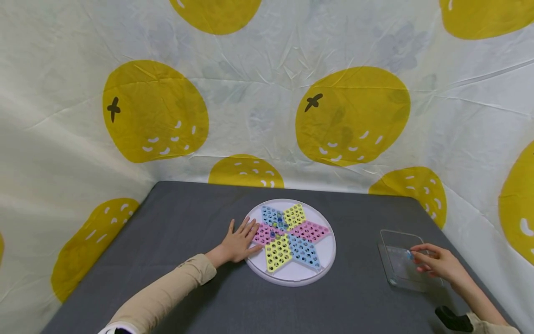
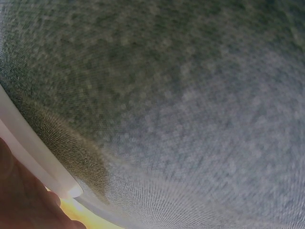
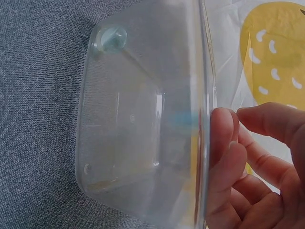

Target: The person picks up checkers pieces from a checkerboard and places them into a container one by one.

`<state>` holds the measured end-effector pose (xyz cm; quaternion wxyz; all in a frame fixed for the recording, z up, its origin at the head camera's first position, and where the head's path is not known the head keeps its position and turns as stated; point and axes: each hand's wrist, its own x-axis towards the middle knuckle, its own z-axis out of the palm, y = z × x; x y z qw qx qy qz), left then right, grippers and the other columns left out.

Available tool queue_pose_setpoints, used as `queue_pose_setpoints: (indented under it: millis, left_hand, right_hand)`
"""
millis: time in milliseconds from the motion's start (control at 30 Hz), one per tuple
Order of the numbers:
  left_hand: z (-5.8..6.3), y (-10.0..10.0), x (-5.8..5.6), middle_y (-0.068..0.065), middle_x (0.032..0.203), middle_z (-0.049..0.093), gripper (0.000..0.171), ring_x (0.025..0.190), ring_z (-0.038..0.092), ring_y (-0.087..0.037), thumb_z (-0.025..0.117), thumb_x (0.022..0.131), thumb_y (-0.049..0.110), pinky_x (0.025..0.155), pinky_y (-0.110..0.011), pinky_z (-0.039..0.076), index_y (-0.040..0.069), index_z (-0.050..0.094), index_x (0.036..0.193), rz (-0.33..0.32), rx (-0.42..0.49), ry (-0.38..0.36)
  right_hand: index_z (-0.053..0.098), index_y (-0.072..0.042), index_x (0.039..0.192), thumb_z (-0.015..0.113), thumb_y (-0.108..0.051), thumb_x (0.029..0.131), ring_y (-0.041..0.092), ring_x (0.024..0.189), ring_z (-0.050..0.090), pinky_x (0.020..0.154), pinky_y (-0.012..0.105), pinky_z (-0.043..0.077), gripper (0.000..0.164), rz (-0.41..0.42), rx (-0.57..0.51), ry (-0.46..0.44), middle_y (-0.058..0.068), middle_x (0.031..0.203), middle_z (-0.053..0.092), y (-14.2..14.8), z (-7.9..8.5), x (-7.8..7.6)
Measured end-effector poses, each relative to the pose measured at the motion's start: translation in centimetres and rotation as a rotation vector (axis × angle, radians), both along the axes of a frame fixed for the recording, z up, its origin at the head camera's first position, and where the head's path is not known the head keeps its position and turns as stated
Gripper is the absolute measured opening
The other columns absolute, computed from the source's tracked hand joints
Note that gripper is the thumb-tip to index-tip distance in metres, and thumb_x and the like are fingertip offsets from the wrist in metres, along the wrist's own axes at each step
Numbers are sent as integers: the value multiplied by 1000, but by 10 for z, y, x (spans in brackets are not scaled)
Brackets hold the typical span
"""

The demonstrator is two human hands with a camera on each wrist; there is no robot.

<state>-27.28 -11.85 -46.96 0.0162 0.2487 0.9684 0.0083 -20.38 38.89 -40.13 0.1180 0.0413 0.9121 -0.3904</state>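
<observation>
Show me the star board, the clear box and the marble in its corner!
Star board [image 1: 325, 247]: head view, bare white part.
Clear box [image 1: 399, 265]: head view, bare bottom.
Marble [image 3: 114, 39]: right wrist view, its middle.

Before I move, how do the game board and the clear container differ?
Shape: the game board is round and flat, while the clear container is rectangular with raised walls.
Colour: the game board is white with a pink, yellow and blue star; the clear container is see-through.
Contents: the game board bears a cluster of marbles; the clear container shows one pale marble at a corner.
Both stand on the grey table.
</observation>
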Motion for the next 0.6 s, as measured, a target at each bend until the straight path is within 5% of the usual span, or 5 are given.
queue_pose_setpoints:
  millis: [367, 600]
  left_hand:
    - [-1, 1, -1, -6, 151, 16, 71, 140, 6, -27, 30, 90, 56, 104, -60, 6, 12, 18, 144, 8, 5, -12]
    - [-1, 1, -1, -5, 151, 15, 71, 140, 5, -26, 30, 90, 57, 104, -60, 6, 13, 17, 144, 13, -2, -12]
  right_hand:
    - [52, 3, 112, 47, -34, 91, 9, 67, 64, 59, 30, 48, 43, 10, -19, 8, -3, 85, 69, -1, 1, 1]
    - [58, -13, 106, 47, -34, 92, 8, 68, 63, 60, 30, 48, 27, 21, -17, 9, 3, 88, 69, -6, 4, 1]
